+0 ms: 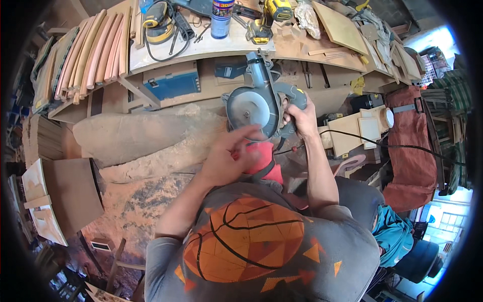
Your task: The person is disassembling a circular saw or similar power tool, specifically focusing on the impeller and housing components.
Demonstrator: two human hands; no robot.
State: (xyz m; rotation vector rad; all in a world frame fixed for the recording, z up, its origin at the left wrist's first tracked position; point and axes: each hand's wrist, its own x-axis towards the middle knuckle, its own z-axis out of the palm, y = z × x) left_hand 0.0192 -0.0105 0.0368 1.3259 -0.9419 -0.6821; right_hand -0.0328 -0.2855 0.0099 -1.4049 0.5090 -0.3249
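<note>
Grey and dark plastic is filling my right hand (303, 116): I'm clamping it around the rear handle of a circular power tool (260, 93), thumb and fingers wrapping the grip. I'm holding the tool up in front of my chest, its round housing facing me and its pale disc (246, 115) showing inside. A tube-like grey spout (258, 70) is pointing away from me, toward the workbench (211, 51).

My left hand (232, 157) is hovering around the lower edge of the housing, its index finger stretching across toward the disc. It's blurring badly, so I can't tell whether those fingers are touching the tool or closing on anything. Just beyond them, something red (271, 172) is showing below the housing, in front of my grey shirt (327, 251).

On the bench ahead, a yellow-and-black sander (159, 29) is lying at the left with its cord looping around, a blue spray can (220, 22) is standing near the middle, and a yellow cordless drill (274, 14) is sitting to the can's right. Wooden strips (103, 48) are lying side by side farther left, and a blue case (172, 84) is resting under the benchtop. A black cable (397, 146) is curving off to my right.
</note>
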